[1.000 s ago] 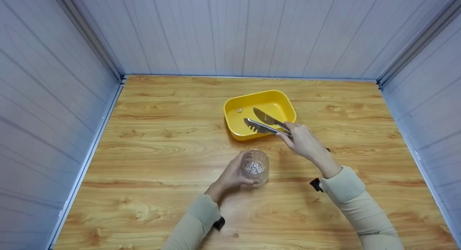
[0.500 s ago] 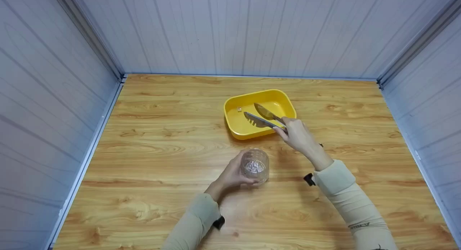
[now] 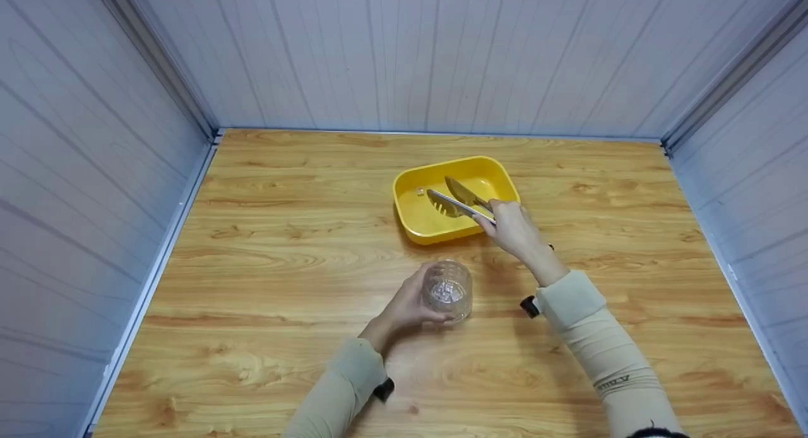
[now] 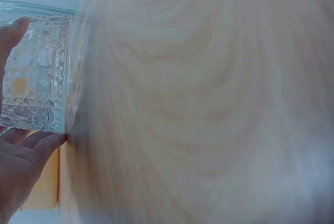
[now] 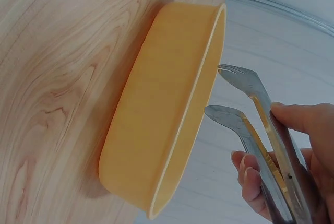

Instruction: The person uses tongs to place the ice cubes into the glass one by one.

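Note:
My left hand (image 3: pixel 407 301) grips a clear patterned glass (image 3: pixel 449 293) standing on the table, thumb on the near side and fingers round the far side. Clear pieces lie at the bottom of the glass. In the left wrist view the faceted wall of the glass (image 4: pixel 39 72) shows between thumb and fingers. My right hand (image 3: pixel 514 231) holds metal tongs (image 3: pixel 464 204), their two ends apart, over the yellow tray (image 3: pixel 410 231). One small clear cube (image 3: pixel 420 191) lies in the tray's left part. In the right wrist view the tongs (image 5: pixel 261 130) have nothing between their tips.
The wood-grain table (image 3: pixel 284 267) is bounded by a pale panelled back wall (image 3: pixel 404 59) and side walls at left and right. The yellow tray stands just beyond the glass, a short gap between them.
My right hand has moved left and slightly away from me with the tongs, which stay spread over the tray. The left hand and the glass have kept their place.

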A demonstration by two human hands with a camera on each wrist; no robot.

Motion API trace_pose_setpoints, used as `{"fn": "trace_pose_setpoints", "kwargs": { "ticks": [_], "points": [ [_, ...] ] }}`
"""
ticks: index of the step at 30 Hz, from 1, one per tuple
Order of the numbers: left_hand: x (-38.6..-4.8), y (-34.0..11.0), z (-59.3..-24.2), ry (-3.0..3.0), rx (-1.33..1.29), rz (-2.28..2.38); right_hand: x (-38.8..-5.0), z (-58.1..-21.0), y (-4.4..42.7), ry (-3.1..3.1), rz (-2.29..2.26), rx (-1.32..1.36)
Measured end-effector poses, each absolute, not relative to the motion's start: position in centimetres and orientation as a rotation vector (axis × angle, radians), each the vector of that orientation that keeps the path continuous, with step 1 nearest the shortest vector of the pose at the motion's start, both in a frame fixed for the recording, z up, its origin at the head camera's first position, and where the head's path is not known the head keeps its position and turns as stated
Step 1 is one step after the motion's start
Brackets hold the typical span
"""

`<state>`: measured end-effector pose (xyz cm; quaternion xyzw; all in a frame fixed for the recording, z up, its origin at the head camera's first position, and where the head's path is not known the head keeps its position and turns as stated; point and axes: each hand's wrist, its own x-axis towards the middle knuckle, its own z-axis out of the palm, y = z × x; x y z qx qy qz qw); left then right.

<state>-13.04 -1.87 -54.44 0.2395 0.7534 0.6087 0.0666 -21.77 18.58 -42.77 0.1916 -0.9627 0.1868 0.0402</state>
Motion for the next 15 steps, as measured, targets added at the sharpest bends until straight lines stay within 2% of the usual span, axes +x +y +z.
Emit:
{"fn": "trace_pose_setpoints", "kwargs": {
  "ticks": [7,15],
  "points": [
    [-12.2,-2.1,-51.9,2.245,0.757,1.863,-22.8,-43.4,18.1,-2.983,0.54,0.559],
    [-12.1,-2.1,-51.4,2.266,0.751,1.834,-23.6,-43.7,17.3,-2.979,0.535,0.573]
  ]
}}
